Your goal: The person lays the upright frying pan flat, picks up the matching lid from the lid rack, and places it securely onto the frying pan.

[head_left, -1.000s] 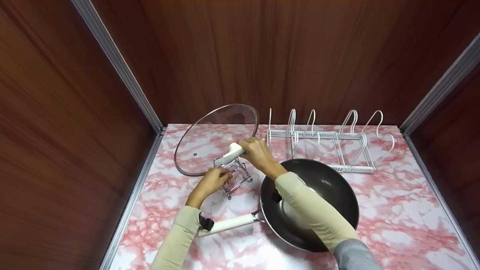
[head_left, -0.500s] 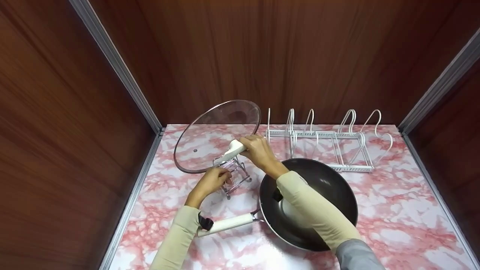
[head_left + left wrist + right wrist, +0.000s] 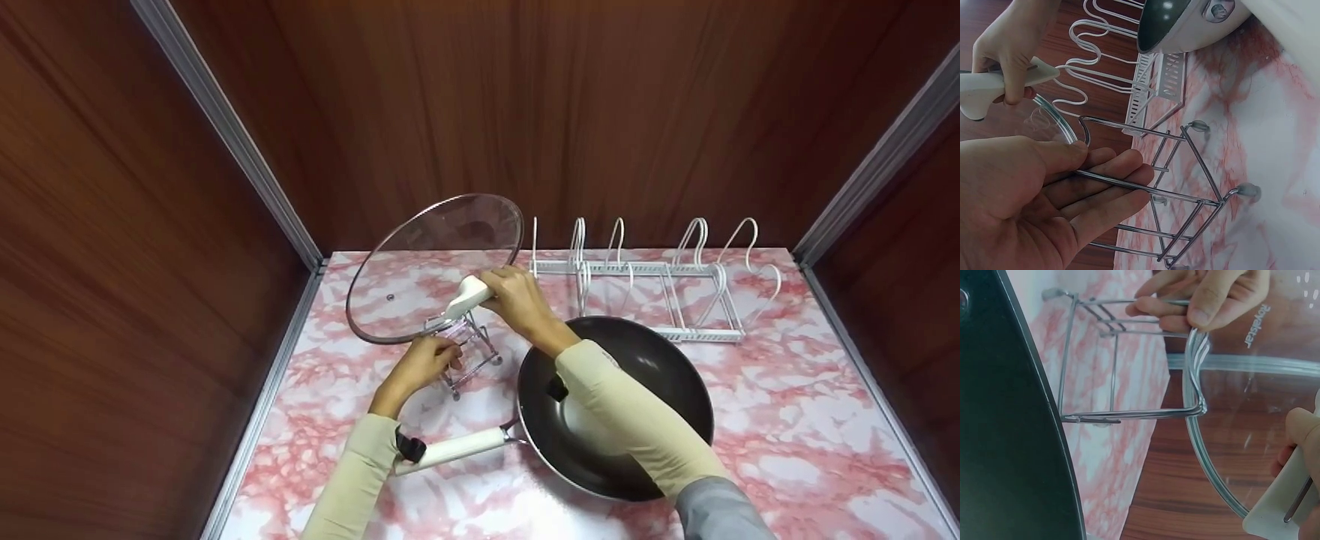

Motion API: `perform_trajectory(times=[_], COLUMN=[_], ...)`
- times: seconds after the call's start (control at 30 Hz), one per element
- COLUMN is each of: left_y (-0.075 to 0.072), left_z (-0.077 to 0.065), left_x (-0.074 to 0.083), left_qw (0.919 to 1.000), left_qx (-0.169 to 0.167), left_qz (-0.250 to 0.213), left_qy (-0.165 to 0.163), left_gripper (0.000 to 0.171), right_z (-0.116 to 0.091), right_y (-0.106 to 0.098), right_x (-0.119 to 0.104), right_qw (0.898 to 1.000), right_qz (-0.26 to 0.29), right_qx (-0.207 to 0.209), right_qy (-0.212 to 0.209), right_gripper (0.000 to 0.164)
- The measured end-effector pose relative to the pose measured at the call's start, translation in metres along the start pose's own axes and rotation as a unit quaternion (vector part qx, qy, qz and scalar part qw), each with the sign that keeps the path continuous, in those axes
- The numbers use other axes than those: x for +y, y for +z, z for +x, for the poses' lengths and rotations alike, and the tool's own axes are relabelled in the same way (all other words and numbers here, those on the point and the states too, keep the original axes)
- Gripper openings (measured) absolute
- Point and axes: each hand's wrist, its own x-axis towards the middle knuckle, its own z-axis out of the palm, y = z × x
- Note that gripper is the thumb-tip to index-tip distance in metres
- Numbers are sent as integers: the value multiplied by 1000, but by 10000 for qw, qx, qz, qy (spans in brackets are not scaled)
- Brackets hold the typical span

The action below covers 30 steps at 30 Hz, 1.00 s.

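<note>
My right hand (image 3: 517,304) grips the white handle (image 3: 466,297) of a large round glass lid (image 3: 420,274), which is tilted up with its rim near the top of a small chrome wire stand (image 3: 1185,196). In the right wrist view, the lid's rim overlaps the stand's bent upper wires. My left hand (image 3: 421,367) holds the stand at its upper end, thumb and fingers around the wires. The stand rests on its feet on the marbled surface, left of a dark deep frying pan (image 3: 667,382).
The pan's white handle (image 3: 457,448) points left, partly behind the left wrist. At the back right stands a white rack (image 3: 701,335) with several looped wire dividers. Brown wood panels (image 3: 525,135) rise behind and at both sides of the pink and white tabletop (image 3: 795,420).
The lid and the right hand have risen slightly, the lid's handle tilting a little more upright. The left hand keeps its hold on the stand. The pan has not visibly moved.
</note>
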Motion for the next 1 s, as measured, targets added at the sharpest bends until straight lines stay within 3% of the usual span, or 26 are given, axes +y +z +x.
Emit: perform_trajectory(times=[0.53,1.0], left_y=[0,1], left_z=[0,0], left_x=[1,2], left_qw=[10000,9997], left_qx=[14,-2], left_qz=[7,-68], left_qy=[-73,-251], left_gripper=[21,22], right_z=[2,3], right_y=[-12,-23], right_x=[-1,-5], right_qw=[9993,9994], right_qz=[-271,-195], right_qx=[219,298], right_qy=[-95,44], right_gripper=[32,28])
